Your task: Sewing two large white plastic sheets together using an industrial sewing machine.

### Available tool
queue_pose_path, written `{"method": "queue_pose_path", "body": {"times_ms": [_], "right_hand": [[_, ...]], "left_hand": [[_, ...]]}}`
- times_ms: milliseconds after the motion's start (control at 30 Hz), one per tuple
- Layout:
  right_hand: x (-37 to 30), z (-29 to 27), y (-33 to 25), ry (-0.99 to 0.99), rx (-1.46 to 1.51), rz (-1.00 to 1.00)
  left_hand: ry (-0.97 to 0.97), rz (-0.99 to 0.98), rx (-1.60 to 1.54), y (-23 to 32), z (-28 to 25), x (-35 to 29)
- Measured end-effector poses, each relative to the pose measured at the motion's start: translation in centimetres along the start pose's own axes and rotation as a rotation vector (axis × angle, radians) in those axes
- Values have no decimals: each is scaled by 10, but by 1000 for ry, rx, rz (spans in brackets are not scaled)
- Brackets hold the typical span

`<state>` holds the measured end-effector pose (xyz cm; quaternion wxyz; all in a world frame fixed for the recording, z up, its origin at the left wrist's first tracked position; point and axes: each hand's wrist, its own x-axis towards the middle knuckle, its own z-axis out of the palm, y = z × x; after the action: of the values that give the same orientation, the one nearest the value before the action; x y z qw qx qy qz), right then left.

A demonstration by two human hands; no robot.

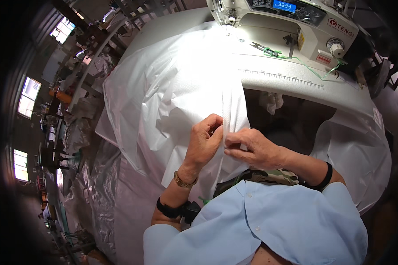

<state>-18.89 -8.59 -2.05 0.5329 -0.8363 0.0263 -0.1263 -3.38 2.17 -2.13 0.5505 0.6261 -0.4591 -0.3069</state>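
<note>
A large sheet of thin white fabric (163,106) spreads over the table and falls toward my lap. Along its right side runs a folded, layered edge (232,104) that leads up to the sewing machine's needle area (229,27). My left hand (206,138) pinches this edge from the left, thumb and fingertips together. From the right, my right hand (251,146) has its fingers curled closed on the same edge, slightly lower. Both hands are close together, well short of the needle. Bright lamp light washes out the fabric near the needle.
The white sewing machine (314,37) stands at the back right with a lit display. Small thread snips (265,48) on a green cord lie on its bed. An opening in the table (292,108) is right of the fabric. More white fabric (351,154) hangs at the right.
</note>
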Motion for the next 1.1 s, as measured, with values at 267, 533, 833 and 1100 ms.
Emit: {"method": "queue_pose_path", "body": {"times_ms": [267,533,833,1100], "right_hand": [[8,13,-7,-91,-120,-22],[18,30,23,131,-293,-520],[128,66,78,144,-5,146],[232,109,66,-315,-15,-298]], "left_hand": [[43,-108,-142,4,-9,-6],[50,-117,-7,5,-37,-1],[-57,144,520,116,-96,56],[-410,409,1058,150,-71,72]]}}
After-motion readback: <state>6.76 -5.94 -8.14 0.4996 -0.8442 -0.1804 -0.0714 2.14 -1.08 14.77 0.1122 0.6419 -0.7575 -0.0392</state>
